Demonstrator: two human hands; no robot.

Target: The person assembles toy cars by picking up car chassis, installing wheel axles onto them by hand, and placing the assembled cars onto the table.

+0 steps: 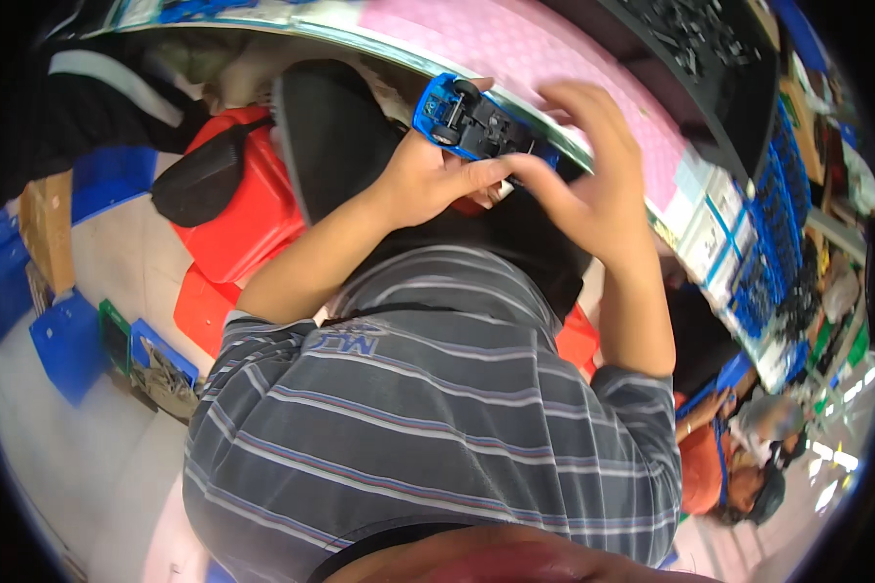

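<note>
A blue toy car is turned over in front of me, so its black underside and a pair of black wheels show. My left hand is closed around it from below, with the thumb along its near edge. Over the car's right end is my right hand, its thumb at the underside and its fingers spread and slightly blurred. Whether that thumb presses on the car or only hovers by it, I cannot tell.
Beyond my hands runs a workbench with a pink surface. A black tray of small black parts stands at its far right, near blue baskets. Red stools and blue bins are at left. Other people sit at lower right.
</note>
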